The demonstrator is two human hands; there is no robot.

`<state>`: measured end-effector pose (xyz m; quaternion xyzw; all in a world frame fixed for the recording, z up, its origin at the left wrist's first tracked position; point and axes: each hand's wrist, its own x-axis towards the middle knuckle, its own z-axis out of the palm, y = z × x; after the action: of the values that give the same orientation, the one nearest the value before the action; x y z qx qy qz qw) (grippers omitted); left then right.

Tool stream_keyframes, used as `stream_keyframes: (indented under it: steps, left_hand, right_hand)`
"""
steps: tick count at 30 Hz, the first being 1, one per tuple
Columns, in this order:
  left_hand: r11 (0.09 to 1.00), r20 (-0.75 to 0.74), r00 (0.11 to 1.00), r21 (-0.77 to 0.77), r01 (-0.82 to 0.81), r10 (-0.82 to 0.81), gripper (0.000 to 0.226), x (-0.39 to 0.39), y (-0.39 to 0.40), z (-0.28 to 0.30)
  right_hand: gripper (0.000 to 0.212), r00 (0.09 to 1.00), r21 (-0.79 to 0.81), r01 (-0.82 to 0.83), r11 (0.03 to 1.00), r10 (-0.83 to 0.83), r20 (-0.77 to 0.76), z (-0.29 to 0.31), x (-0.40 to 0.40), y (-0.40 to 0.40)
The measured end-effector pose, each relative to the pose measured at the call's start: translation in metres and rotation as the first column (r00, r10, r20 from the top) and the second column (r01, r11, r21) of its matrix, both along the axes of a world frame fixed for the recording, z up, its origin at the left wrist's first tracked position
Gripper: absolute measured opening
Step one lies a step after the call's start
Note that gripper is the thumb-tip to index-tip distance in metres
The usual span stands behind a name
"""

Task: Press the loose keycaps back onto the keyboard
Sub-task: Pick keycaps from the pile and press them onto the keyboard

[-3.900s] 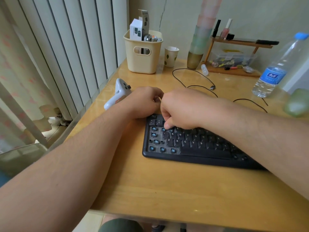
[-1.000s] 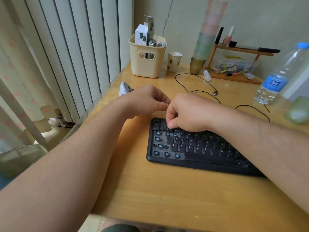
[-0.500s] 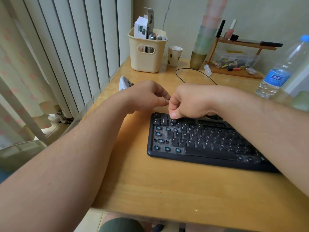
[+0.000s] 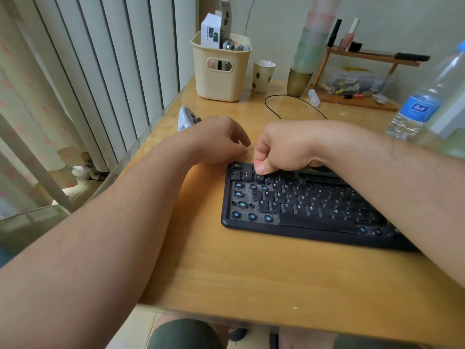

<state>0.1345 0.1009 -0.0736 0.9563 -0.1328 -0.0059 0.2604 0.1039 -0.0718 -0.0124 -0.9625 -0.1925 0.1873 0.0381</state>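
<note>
The black keyboard [image 4: 314,222] lies on the wooden desk, with several bare blue stems [image 4: 242,204] showing at its left end. My right hand [image 4: 284,147] is curled in a fist over the top left rows. Its thumb and bent forefinger pinch a small dark keycap [image 4: 253,169] down against the row just above the "2" key. My left hand [image 4: 221,139] hovers beside the keyboard's far left corner, with its fingers curled and thumb touching the fingertips. Whatever lies inside that hand is hidden.
A white controller [image 4: 185,118] lies behind my left wrist. At the back stand a cream bin [image 4: 219,79], a paper cup [image 4: 263,75], stacked cups [image 4: 305,61] and a wooden rack [image 4: 357,99]. A black cable [image 4: 289,102] loops there, and a water bottle [image 4: 425,96] stands at the right.
My right hand has moved away from my left hand and down onto the keyboard's top left rows. My left hand has stayed about where it was.
</note>
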Motion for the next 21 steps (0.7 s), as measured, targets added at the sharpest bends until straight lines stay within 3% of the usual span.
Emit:
stream_keyframes:
  steps: [21]
  left_hand:
    - [0.999,0.022,1.0,0.038,0.015,-0.016,0.026,-0.0018,-0.0018,0.0017]
  right_hand:
    - [0.007,0.999,-0.031,-0.004,1.0,0.006,0.034,-0.0026,-0.0033,0.0061]
